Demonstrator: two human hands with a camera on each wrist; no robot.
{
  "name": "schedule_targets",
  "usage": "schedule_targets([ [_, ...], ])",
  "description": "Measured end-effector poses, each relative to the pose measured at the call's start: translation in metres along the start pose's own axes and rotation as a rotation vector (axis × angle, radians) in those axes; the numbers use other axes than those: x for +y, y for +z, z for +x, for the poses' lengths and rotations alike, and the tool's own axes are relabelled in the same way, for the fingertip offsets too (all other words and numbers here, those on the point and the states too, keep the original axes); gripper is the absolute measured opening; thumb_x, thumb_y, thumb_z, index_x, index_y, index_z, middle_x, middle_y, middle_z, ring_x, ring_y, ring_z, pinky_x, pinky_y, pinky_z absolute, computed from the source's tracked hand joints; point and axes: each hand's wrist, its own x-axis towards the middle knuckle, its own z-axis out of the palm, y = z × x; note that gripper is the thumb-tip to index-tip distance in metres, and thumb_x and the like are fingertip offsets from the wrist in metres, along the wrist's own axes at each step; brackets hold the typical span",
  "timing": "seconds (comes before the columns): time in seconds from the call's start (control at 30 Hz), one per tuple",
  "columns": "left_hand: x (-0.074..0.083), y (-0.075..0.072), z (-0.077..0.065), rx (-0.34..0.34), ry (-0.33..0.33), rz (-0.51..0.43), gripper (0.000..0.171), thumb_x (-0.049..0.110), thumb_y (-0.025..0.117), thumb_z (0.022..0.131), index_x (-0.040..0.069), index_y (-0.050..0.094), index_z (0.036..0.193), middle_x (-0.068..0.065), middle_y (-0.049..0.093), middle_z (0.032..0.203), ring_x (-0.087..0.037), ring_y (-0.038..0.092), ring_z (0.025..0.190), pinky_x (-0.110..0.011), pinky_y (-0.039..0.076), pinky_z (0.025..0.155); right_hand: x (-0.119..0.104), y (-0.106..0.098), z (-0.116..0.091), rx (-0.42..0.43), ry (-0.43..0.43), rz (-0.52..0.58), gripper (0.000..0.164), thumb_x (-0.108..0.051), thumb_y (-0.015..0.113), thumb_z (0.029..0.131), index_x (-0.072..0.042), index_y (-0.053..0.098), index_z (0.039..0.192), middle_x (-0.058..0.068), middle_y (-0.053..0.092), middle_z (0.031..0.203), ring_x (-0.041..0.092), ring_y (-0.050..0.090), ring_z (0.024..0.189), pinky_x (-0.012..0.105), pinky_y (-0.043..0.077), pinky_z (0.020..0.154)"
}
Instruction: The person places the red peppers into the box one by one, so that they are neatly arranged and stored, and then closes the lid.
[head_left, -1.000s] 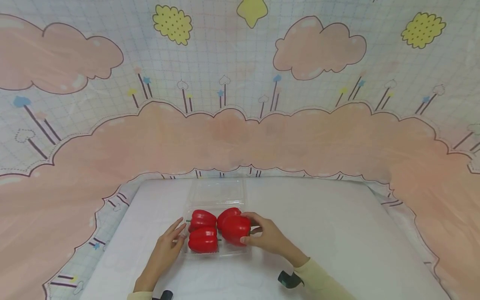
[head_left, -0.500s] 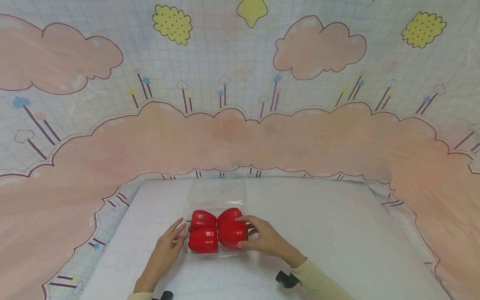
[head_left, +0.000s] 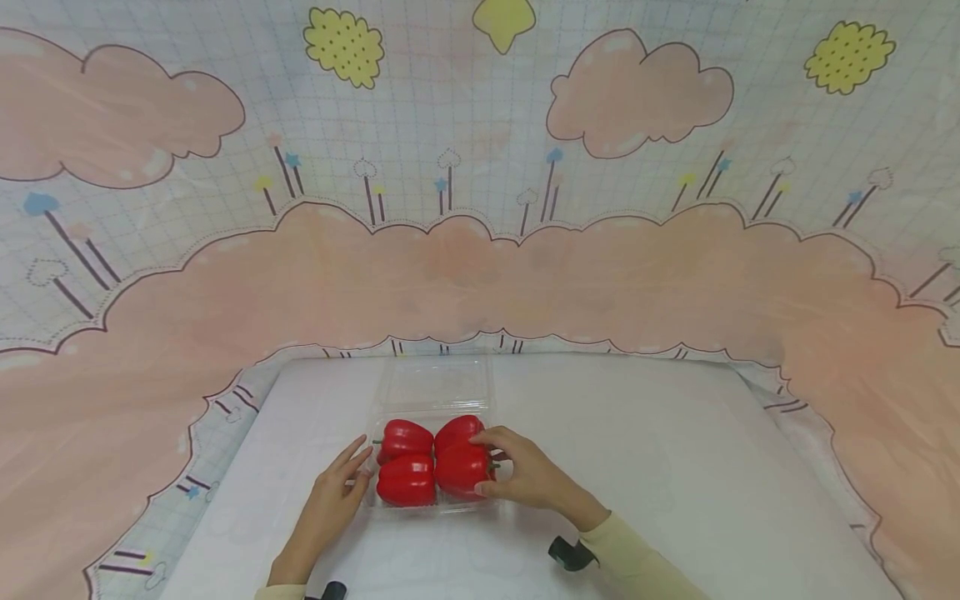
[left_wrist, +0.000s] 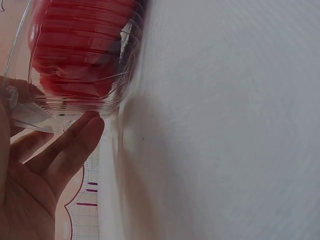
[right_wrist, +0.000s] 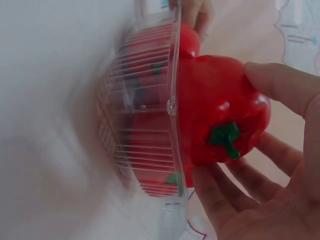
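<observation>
My right hand [head_left: 528, 473] grips a red bell pepper [right_wrist: 225, 105], thumb on one side and fingers on the other, its green stem facing the palm. The pepper sits at the near right corner of a clear plastic clamshell box [head_left: 465, 508], its upper part above the rim in the right wrist view. Several other red bell peppers lie in the box, among them the near left pepper [head_left: 407, 480] and far left pepper [head_left: 406, 439]. My left hand [head_left: 335, 493] rests at the box's left side with extended fingers [left_wrist: 80, 142] against its ribbed wall.
The box's transparent lid [head_left: 435, 385] lies folded back behind it. White cloth covers the table [head_left: 660, 467]. A patterned curtain [head_left: 480, 283] stands along the back and sides.
The right hand has moved slightly left and toward the near side, bringing its pepper down at the near right corner of the box. The left hand has stayed put.
</observation>
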Motion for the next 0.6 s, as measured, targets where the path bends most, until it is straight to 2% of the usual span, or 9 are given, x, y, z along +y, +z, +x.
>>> schedule_targets([
  [0.13, 0.0002, 0.0001, -0.0001, -0.003, -0.001, -0.004, 0.043, 0.008, 0.063, 0.093, 0.003, 0.058, 0.136, -0.015, 0.046, 0.152, -0.029, 0.071, 0.103, -0.034, 0.062, 0.08, -0.0007, -0.0001, 0.0013, -0.002, -0.015, -0.003, 0.059, -0.028, 0.077, 0.082, -0.018, 0.053, 0.135, 0.002, 0.058, 0.132, 0.021, 0.061, 0.116, 0.025, 0.057, 0.093],
  [0.6, 0.0005, -0.0007, -0.001, 0.004, 0.009, -0.004, 0.043, 0.008, 0.063, 0.094, 0.003, 0.058, 0.135, -0.014, 0.046, 0.152, -0.028, 0.07, 0.103, -0.035, 0.062, 0.08, -0.003, -0.0028, 0.0048, -0.029, 0.038, -0.02, 0.056, -0.023, 0.079, 0.081, -0.018, 0.058, 0.133, 0.003, 0.055, 0.135, 0.022, 0.06, 0.118, 0.027, 0.059, 0.089],
])
